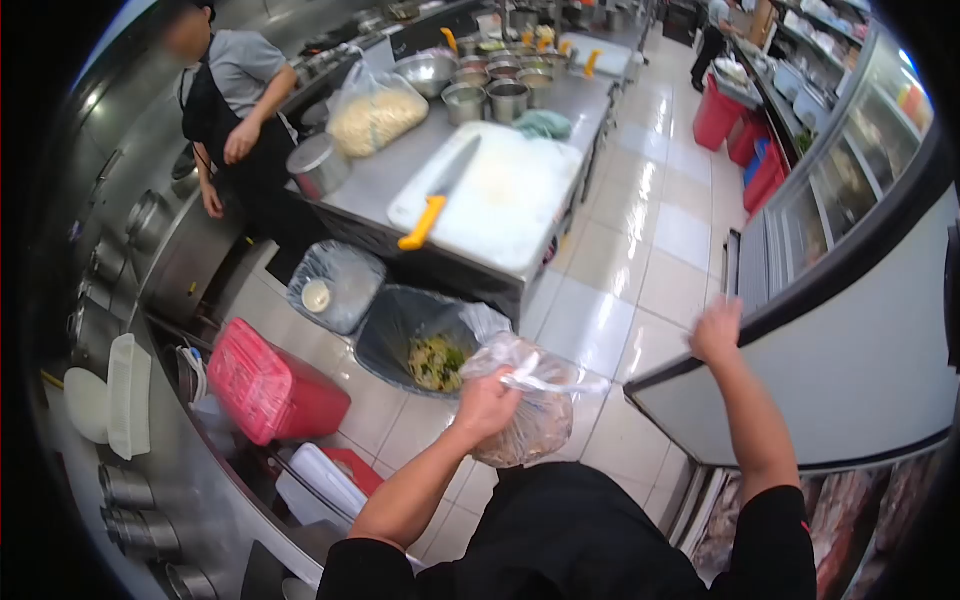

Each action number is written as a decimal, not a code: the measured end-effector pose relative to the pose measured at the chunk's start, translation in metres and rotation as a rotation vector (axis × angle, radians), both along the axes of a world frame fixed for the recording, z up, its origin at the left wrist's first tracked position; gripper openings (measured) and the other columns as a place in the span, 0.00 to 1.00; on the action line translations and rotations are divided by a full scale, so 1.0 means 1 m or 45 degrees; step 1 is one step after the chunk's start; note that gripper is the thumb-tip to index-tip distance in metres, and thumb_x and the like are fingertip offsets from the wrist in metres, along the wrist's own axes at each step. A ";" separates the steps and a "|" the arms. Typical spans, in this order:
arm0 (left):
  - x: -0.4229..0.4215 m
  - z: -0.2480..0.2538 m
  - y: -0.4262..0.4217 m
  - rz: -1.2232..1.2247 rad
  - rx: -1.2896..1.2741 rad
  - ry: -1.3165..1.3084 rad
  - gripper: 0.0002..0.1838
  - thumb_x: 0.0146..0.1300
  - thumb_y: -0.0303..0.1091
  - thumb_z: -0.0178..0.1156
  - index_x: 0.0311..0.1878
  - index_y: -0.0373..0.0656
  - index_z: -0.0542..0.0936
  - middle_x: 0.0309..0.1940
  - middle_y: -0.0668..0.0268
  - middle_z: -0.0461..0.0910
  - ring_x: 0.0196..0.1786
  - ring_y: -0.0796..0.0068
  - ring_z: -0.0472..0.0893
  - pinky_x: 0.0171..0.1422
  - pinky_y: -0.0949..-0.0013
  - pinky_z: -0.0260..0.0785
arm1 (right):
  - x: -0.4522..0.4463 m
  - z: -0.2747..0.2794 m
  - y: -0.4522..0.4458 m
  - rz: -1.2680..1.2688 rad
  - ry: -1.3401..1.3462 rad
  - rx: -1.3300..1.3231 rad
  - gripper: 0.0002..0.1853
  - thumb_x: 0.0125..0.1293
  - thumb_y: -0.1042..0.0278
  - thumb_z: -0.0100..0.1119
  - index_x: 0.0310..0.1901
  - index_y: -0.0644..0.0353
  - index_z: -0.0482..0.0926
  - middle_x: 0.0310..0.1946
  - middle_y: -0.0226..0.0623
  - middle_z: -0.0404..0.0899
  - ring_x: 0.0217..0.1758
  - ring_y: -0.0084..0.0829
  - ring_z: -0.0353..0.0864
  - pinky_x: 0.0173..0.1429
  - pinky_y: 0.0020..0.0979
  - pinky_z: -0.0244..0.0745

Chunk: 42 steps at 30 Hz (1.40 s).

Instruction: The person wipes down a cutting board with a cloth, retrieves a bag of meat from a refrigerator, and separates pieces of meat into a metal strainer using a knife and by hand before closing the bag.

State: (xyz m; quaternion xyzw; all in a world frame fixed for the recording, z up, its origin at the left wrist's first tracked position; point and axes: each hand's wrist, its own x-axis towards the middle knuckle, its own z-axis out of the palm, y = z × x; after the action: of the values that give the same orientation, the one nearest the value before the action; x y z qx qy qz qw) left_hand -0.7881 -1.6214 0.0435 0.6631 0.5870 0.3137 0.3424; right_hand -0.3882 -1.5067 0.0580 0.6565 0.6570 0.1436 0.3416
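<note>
My left hand (488, 405) is closed around the gathered neck of a clear plastic bag (530, 435). Inside the bag is something pale brown and pinkish that I cannot make out; it hangs just in front of my body. My right hand (716, 328) is raised to the right, at the edge of an open fridge door (800, 370). It is blurred, with the fingers seemingly stretched out and nothing visible in it. Whether it touches the door edge I cannot tell. Packed goods in plastic (840, 520) lie in the fridge at the lower right.
A lined bin with food scraps (436, 362) stands just beyond the bag, next to another lined bin (345, 285). A knife (438, 200) lies on a white cutting board (510, 190). A red bin (265, 385) is at left. A co-worker (235, 130) stands back left.
</note>
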 end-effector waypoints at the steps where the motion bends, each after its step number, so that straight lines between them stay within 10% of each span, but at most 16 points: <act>1: -0.015 0.014 0.008 0.100 -0.033 -0.104 0.13 0.61 0.36 0.58 0.46 0.43 0.81 0.31 0.49 0.82 0.38 0.48 0.84 0.44 0.56 0.74 | 0.037 -0.017 0.007 -0.095 -0.217 -0.008 0.26 0.71 0.47 0.46 0.61 0.53 0.79 0.63 0.40 0.76 0.69 0.46 0.67 0.73 0.60 0.44; 6: -0.062 0.092 0.068 0.329 0.059 -0.378 0.14 0.62 0.34 0.57 0.47 0.37 0.81 0.38 0.60 0.85 0.44 0.70 0.82 0.50 0.66 0.72 | 0.043 -0.025 0.016 -0.293 -0.399 -0.156 0.24 0.74 0.55 0.40 0.63 0.57 0.76 0.65 0.44 0.73 0.70 0.48 0.66 0.69 0.64 0.47; 14: -0.050 0.120 0.227 0.356 0.124 -0.669 0.13 0.65 0.29 0.58 0.51 0.34 0.78 0.44 0.66 0.82 0.45 0.77 0.78 0.51 0.71 0.69 | -0.020 -0.087 -0.004 -0.666 -0.022 -0.811 0.16 0.57 0.59 0.68 0.47 0.51 0.85 0.43 0.32 0.85 0.42 0.37 0.84 0.36 0.50 0.76; 19: -0.028 0.110 0.313 0.372 0.200 -0.771 0.13 0.63 0.30 0.60 0.49 0.35 0.79 0.39 0.65 0.83 0.41 0.76 0.79 0.48 0.70 0.70 | -0.001 -0.145 -0.027 -0.477 0.415 -1.579 0.36 0.53 0.41 0.74 0.59 0.53 0.78 0.54 0.35 0.83 0.53 0.31 0.83 0.60 0.37 0.72; 20: -0.025 0.106 0.333 0.380 0.204 -0.782 0.14 0.62 0.31 0.61 0.49 0.35 0.79 0.38 0.64 0.83 0.40 0.75 0.79 0.47 0.70 0.70 | 0.016 -0.170 -0.014 -1.455 0.632 -1.703 0.37 0.57 0.40 0.70 0.62 0.56 0.76 0.49 0.38 0.85 0.49 0.33 0.84 0.56 0.42 0.76; 21: -0.022 0.103 0.347 0.393 0.193 -0.663 0.14 0.62 0.32 0.62 0.49 0.36 0.79 0.38 0.63 0.83 0.39 0.74 0.79 0.47 0.69 0.71 | 0.025 -0.175 0.002 -1.433 0.905 -1.398 0.34 0.61 0.42 0.65 0.62 0.58 0.76 0.40 0.37 0.87 0.40 0.33 0.85 0.48 0.44 0.78; 25: -0.025 0.071 0.385 0.295 0.085 0.011 0.19 0.61 0.35 0.65 0.54 0.38 0.77 0.39 0.60 0.82 0.39 0.71 0.80 0.46 0.66 0.72 | 0.025 -0.162 0.167 -0.253 1.129 -0.496 0.31 0.64 0.39 0.57 0.32 0.68 0.84 0.32 0.56 0.83 0.40 0.50 0.84 0.48 0.44 0.77; 33: -0.024 0.078 0.325 0.449 0.015 -0.016 0.29 0.55 0.35 0.72 0.59 0.38 0.75 0.39 0.59 0.80 0.40 0.67 0.82 0.49 0.66 0.75 | -0.168 0.046 0.342 0.339 2.363 0.200 0.13 0.62 0.64 0.66 0.38 0.66 0.79 0.25 0.39 0.80 0.25 0.38 0.78 0.34 0.36 0.74; 36: -0.020 0.090 0.320 0.498 0.155 0.109 0.31 0.55 0.41 0.72 0.59 0.38 0.74 0.40 0.57 0.81 0.42 0.60 0.83 0.48 0.62 0.76 | -0.213 0.094 0.360 1.454 2.156 0.467 0.15 0.58 0.65 0.69 0.40 0.67 0.79 0.25 0.40 0.80 0.27 0.43 0.78 0.36 0.39 0.75; 42: 0.001 0.059 0.363 0.475 0.058 0.419 0.18 0.57 0.38 0.63 0.48 0.41 0.75 0.39 0.53 0.81 0.42 0.46 0.81 0.46 0.49 0.73 | -0.279 0.090 0.378 1.041 1.789 -0.514 0.12 0.57 0.65 0.65 0.36 0.65 0.78 0.28 0.47 0.82 0.32 0.49 0.81 0.38 0.44 0.74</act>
State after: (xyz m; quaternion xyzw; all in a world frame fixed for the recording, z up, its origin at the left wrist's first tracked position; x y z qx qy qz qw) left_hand -0.7876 -1.2588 0.1029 0.5930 0.7400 0.2722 0.1633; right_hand -0.6672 -1.1289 0.1484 0.2293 0.9165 -0.3068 -0.1154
